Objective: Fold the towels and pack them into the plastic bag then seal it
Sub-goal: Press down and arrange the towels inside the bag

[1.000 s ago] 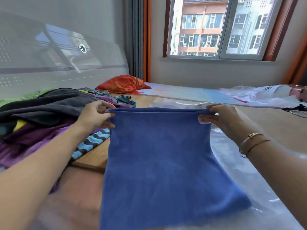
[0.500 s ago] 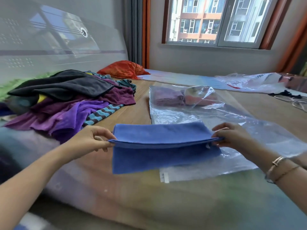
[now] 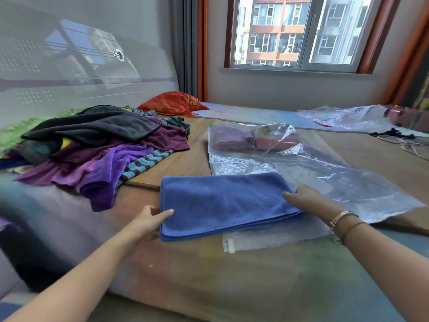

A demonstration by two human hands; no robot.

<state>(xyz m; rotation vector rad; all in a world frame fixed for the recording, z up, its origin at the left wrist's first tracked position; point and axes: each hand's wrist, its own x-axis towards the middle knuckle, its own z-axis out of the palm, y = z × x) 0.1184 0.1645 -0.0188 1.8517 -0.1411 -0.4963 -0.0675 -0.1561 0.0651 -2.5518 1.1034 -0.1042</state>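
Observation:
A blue towel (image 3: 220, 201), folded in half, lies flat on the bed across the near end of a clear plastic bag (image 3: 348, 182). My left hand (image 3: 148, 223) grips its left edge with the thumb on top. At the towel's right edge, my right hand (image 3: 306, 198) holds the fabric, its wrist wearing bracelets. Deep inside the bag sit a folded purple towel (image 3: 232, 139) and a folded orange-red one (image 3: 274, 142). The bag's white zip strip (image 3: 228, 245) shows just below the blue towel.
A loose pile of towels (image 3: 104, 154), purple, black, striped and green, fills the left of the bed by the headboard (image 3: 69, 66). An orange cushion (image 3: 171, 104) lies behind it. Another crumpled plastic bag (image 3: 343, 118) and cables (image 3: 408, 142) lie far right.
The blue towel, first held up hanging full length, was folded in half and lowered flat onto the bag's near end. Both hands came down and nearer with it.

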